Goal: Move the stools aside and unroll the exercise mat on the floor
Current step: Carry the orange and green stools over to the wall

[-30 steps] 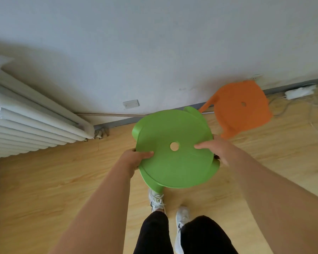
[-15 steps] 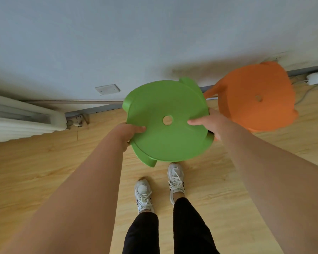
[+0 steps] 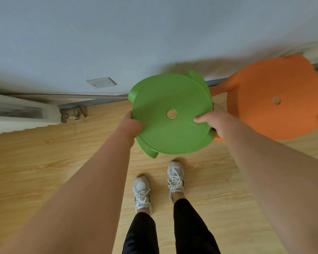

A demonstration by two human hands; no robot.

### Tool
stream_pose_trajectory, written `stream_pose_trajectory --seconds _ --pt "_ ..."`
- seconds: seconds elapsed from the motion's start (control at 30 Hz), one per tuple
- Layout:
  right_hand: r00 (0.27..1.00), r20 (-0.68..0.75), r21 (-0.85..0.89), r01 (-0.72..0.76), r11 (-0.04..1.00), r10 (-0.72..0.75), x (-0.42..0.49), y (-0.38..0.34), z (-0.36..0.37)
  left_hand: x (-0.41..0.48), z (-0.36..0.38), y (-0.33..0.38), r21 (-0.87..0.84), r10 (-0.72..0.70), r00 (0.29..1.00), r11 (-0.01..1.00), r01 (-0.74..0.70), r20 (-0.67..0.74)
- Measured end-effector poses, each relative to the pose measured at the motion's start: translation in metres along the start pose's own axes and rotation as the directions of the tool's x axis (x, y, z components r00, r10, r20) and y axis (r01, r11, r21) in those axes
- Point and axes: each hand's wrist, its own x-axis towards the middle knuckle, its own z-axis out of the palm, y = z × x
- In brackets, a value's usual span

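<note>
Our left hand [image 3: 133, 125] and right hand [image 3: 215, 120] grip the round green plastic stool [image 3: 171, 132], now carried just beside the round orange plastic stool [image 3: 275, 85]; set-down likely next.

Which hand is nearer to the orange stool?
Right. The right hand holds the edge of the green stool that faces the orange stool, almost against its seat. The left hand holds the opposite edge, with the whole green seat between it and the orange stool.

Arms fwd; L hand [image 3: 134, 125], R hand [image 3: 217, 121] in grip on green stool [image 3: 173, 136] edges.
</note>
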Motion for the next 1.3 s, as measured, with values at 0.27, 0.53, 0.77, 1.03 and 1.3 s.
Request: stream_pose_trajectory --seconds 0.27,0.53,0.77,1.03,1.3 --pt "0.987 -0.154 -0.137 -0.061 0.989 0.04 -0.002 -0.011 0.01 -0.005 0.006 0.003 0.076 -0.002 0.999 0.997 0.005 -0.035" --pt "0.98 -0.186 -0.147 0.037 0.988 -0.064 -0.03 -0.025 0.019 -0.036 -0.005 0.016 0.111 0.037 0.999 0.993 -0.039 0.023" --pt "0.977 -0.091 -0.307 0.154 0.939 -0.19 -0.097 -0.037 0.037 -0.097 -0.014 0.03 0.205 0.077 0.994 0.974 -0.091 0.075" --pt "0.956 0.068 -0.412 0.289 0.864 -0.287 -0.204 -0.054 0.077 -0.21 -0.064 0.017 0.271 0.168 0.981 0.944 -0.187 0.094" --pt "0.895 0.233 -0.564 0.443 0.697 -0.38 -0.296 -0.08 0.115 -0.296 -0.125 -0.015 0.247 0.15 0.989 0.959 -0.142 -0.016"
